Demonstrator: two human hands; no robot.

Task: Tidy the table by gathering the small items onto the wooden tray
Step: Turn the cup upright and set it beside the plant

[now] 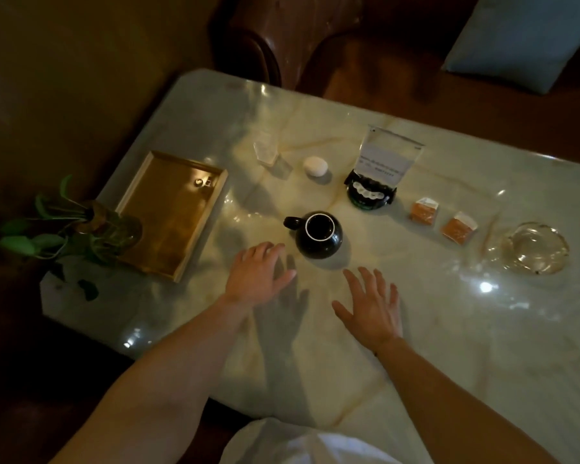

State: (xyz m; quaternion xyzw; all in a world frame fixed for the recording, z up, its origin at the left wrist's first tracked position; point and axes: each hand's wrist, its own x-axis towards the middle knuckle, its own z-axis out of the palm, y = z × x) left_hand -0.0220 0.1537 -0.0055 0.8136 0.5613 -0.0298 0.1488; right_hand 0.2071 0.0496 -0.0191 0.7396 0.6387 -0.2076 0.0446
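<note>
The wooden tray (168,216) lies at the table's left end and holds nothing but a light reflection. A black round pot with a side handle (318,234) stands mid-table. Behind it are a clear glass (268,155), a white oval object (315,166), and a black holder with a card stand (370,192). Two small orange packets (423,211) (458,227) lie to the right. My left hand (257,274) hovers with straight fingers just left of the pot. My right hand (372,304) is spread flat over the table, below and right of the pot. Neither hand holds anything.
A glass ashtray (533,247) sits near the right edge. A plant in a glass vase (81,229) stands at the tray's left corner. The marble table (432,329) is glossy. A dark wooden chair (282,38) and a blue cushion (523,38) lie beyond the table.
</note>
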